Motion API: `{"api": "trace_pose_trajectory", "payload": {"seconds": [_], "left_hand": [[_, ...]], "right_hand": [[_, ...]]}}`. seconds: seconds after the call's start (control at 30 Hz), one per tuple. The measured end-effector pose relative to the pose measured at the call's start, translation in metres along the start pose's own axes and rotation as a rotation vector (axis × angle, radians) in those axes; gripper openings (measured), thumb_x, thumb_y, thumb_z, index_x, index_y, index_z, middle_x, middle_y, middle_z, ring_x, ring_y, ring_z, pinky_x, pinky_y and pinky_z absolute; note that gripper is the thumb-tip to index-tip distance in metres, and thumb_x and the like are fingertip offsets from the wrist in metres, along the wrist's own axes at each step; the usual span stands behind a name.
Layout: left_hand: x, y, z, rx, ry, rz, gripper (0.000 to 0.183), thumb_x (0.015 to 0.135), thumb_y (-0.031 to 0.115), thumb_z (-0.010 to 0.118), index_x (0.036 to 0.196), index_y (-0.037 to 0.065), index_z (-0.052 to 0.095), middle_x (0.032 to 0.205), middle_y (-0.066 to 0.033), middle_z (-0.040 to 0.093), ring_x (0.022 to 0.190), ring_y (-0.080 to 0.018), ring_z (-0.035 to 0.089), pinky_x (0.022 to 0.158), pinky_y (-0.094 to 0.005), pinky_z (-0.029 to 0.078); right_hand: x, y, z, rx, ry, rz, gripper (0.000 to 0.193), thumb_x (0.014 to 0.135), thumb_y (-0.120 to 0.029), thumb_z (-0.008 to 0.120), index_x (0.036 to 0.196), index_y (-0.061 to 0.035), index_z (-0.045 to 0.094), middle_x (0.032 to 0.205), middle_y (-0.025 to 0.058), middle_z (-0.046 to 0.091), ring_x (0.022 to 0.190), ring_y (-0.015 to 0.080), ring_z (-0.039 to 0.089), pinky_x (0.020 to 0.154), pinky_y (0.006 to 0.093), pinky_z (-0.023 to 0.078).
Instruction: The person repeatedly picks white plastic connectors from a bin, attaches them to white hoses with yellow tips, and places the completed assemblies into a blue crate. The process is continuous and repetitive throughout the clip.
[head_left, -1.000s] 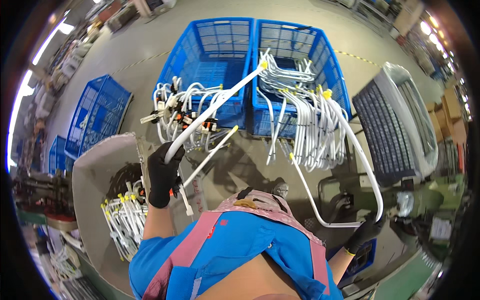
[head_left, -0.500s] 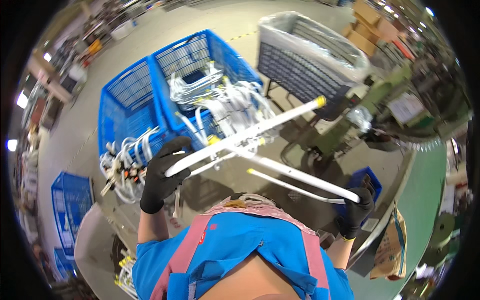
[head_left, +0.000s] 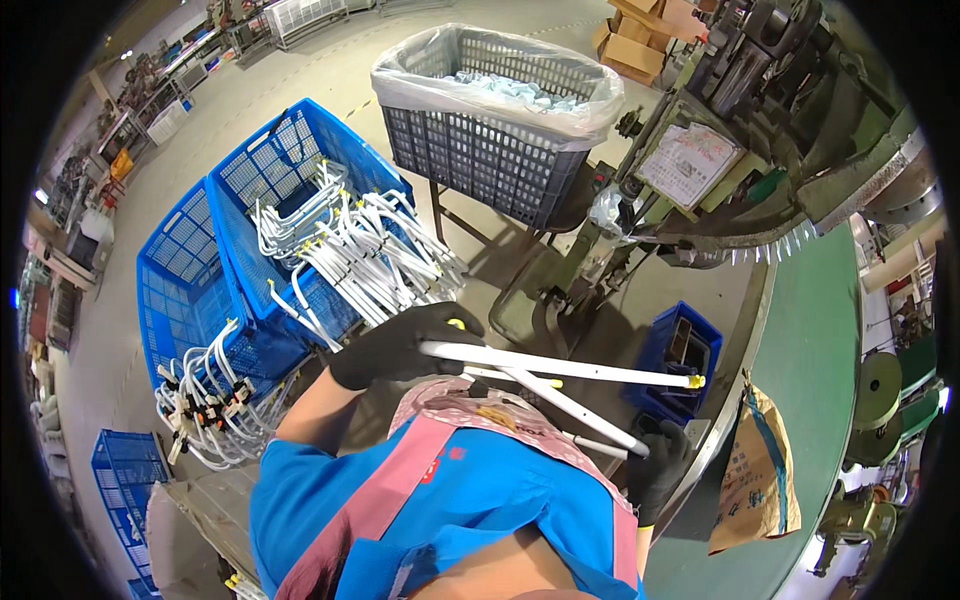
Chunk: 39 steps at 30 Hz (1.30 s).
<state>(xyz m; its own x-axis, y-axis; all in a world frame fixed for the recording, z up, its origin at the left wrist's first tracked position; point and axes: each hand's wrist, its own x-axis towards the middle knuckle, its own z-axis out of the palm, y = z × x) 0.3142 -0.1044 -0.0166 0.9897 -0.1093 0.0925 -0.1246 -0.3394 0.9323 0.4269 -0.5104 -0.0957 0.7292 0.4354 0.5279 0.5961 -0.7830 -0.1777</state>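
My left hand (head_left: 412, 345), in a black glove, is closed around the left end of a white tube (head_left: 570, 366) with a yellow cap at its far right end. My right hand (head_left: 655, 462), gloved too, grips the lower right end of a second white tube (head_left: 580, 408). The two cross in front of my apron, close to my left hand. Thinner white pieces with yellow tips show just beneath them. Whether the tubes are joined where they cross, I cannot tell.
Ahead on the left, a blue crate (head_left: 310, 125) is heaped with white bent tubes. Another blue crate (head_left: 165, 255) adjoins it, with tubes hanging at its front. A dark lined basket (head_left: 480, 165), a green machine (head_left: 640, 215), a small blue bin (head_left: 715, 335) and a green table (head_left: 800, 400) stand around.
The view has turned to the right, so crates and basket sit further left. The upper tube has swung from slanting upward to nearly level, and both hands have come nearer my body.
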Motion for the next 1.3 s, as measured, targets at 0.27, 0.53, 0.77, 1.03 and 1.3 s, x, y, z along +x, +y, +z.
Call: {"api": "trace_pose_trajectory", "payload": {"seconds": [0.27, 0.53, 0.77, 1.03, 1.3], "left_hand": [[0.104, -0.029, -0.035, -0.02, -0.391, 0.097, 0.041, 0.071, 0.01, 0.076, 0.111, 0.012, 0.07, 0.113, -0.0092, 0.06, 0.101, -0.0239, 0.059, 0.083, -0.0331, 0.048], [0.214, -0.102, -0.132, 0.034, -0.495, 0.019, 0.035, 0.078, 0.013, 0.075, 0.11, 0.003, 0.065, 0.106, -0.011, 0.066, 0.098, -0.0216, 0.062, 0.086, -0.0335, 0.048], [0.348, -0.211, -0.305, 0.48, 0.383, 0.41, 0.019, 0.084, 0.01, 0.066, 0.102, 0.005, 0.068, 0.101, -0.0112, 0.069, 0.094, -0.0236, 0.065, 0.082, -0.0324, 0.05], [0.398, -0.407, -0.494, 1.295, -0.536, -0.739, 0.055, 0.08, 0.055, 0.061, 0.108, 0.007, 0.069, 0.114, -0.0171, 0.064, 0.11, -0.0285, 0.059, 0.095, -0.0396, 0.044], [0.418, -0.395, -0.434, 0.812, -0.479, -0.795, 0.089, 0.071, 0.055, 0.071, 0.143, 0.015, 0.037, 0.14, -0.0152, 0.046, 0.123, -0.0296, 0.049, 0.099, -0.0422, 0.042]], "right_hand": [[0.026, -0.014, 0.038, -0.041, -0.022, -0.172, 0.015, 0.063, -0.018, 0.074, 0.074, -0.0177, 0.064, 0.129, 0.0107, 0.051, 0.121, 0.0353, 0.045, 0.102, 0.0532, 0.034], [0.077, -0.051, 0.084, 0.223, -0.395, 0.261, 0.012, 0.073, -0.019, 0.069, 0.082, -0.0127, 0.066, 0.091, 0.0121, 0.059, 0.084, 0.0313, 0.059, 0.067, 0.0438, 0.046], [0.148, -0.074, 0.113, -0.115, -0.509, -0.008, 0.011, 0.068, -0.022, 0.067, 0.077, -0.018, 0.064, 0.082, 0.008, 0.054, 0.077, 0.0286, 0.06, 0.056, 0.0407, 0.046], [0.189, -0.105, 0.118, -0.111, -0.609, 0.289, 0.02, 0.065, -0.025, 0.071, 0.082, -0.0179, 0.064, 0.099, 0.0077, 0.061, 0.082, 0.0291, 0.062, 0.059, 0.0402, 0.048], [0.176, -0.131, 0.138, 0.031, -0.532, 0.806, 0.03, 0.075, -0.027, 0.072, 0.1, -0.0134, 0.064, 0.091, 0.0113, 0.065, 0.089, 0.0314, 0.062, 0.069, 0.0427, 0.05]]}}
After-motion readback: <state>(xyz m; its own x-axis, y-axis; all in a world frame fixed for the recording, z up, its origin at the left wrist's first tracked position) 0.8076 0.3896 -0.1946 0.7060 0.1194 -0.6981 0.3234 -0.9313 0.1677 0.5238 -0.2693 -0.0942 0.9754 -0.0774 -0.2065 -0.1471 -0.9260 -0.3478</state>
